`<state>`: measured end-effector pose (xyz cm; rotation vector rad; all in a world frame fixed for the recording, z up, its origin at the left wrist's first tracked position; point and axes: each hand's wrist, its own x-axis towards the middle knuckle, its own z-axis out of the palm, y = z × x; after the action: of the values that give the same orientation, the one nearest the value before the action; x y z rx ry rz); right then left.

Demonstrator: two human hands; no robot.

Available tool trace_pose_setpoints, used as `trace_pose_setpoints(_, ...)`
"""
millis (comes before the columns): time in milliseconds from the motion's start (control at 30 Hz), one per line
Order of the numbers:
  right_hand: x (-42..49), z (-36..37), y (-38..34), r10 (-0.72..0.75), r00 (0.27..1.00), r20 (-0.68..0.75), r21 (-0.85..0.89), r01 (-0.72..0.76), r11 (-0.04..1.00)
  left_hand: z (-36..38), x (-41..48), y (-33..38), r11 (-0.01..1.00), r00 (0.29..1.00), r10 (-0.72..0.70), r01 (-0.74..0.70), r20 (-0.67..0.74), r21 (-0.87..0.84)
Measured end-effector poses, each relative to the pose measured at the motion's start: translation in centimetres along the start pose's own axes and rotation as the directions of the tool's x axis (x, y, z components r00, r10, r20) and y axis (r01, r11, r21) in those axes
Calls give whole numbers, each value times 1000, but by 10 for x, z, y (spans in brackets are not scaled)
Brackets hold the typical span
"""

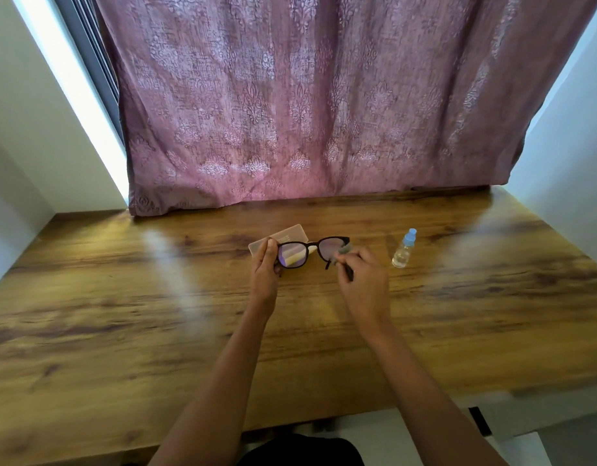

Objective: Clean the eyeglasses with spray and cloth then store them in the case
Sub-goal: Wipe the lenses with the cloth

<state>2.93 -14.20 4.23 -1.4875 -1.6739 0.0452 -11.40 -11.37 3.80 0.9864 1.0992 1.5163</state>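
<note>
Dark-framed eyeglasses are held up above the wooden table, lenses facing me. My left hand pinches the frame's left end. My right hand presses a small grey cloth against the right lens, thumb and fingers closed around it. A translucent glasses case lies shut on the table just behind the glasses, partly hidden by them. A small clear spray bottle with a light blue cap stands upright to the right of my right hand.
A mauve patterned curtain hangs down to the table's far edge. White walls close in on both sides. The table's near edge runs just above my lap.
</note>
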Motion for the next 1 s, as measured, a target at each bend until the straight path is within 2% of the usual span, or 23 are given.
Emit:
trace_pose_setpoints(200,22,-4,-1,104,990,-96,76,-97,992,0,0,0,1000,999,4,-4,32,-3)
trace_pose_setpoints(467,5,6,-17,-24,1000,-8,67,25,997,1,3,-1,1000,1000,15,-15,9,15)
trace_pose_setpoints(567,2,0,-5,40,999,-1,102,-40,994,0,3,-1,1000,1000,11,-11,5,19)
trace_pose_setpoints(833,25,-2,-2,194,977,-88,162,-178,971,6,0,-2,999,1000,0,0,4,42)
trace_pose_setpoints(1000,6,10,-15,62,998,3,130,-61,990,2,1,-4,1000,999,8,-7,-41,20)
